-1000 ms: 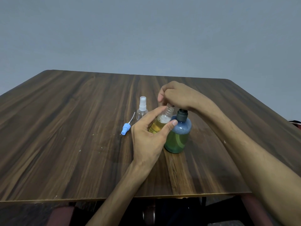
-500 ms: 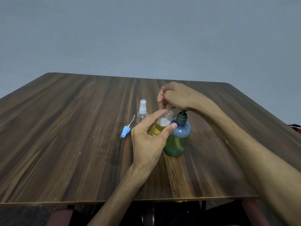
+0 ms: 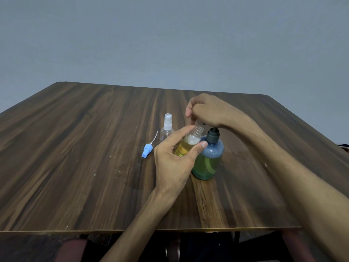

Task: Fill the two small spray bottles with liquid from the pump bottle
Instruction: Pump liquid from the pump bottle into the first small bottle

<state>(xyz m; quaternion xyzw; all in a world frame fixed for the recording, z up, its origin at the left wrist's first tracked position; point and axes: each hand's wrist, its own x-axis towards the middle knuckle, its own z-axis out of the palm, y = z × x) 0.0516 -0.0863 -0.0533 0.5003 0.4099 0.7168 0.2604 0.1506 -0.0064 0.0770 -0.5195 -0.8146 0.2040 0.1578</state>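
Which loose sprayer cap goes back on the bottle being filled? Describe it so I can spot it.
On the wooden table, look left of the left hand and the capped clear spray bottle. The blue sprayer cap lies there on its side, its thin white dip tube exposed.

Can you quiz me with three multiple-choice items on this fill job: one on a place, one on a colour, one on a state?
1. Where does the loose spray head lie?
A. On the wooden table, left of the capped clear spray bottle
B. Screwed on the held bottle
C. Right of the pump bottle

2. What colour is that spray head?
A. White
B. Blue
C. Black

3. What state is the small open-necked bottle in the left hand in?
A. Empty
B. Brimful and capped
C. Partly filled with yellow liquid

Key: 1 A, it lies on bare wood; 2 B, plainly blue; 3 C, liquid and foam sit below the neck, while the right hand covers the blue-green pump bottle.
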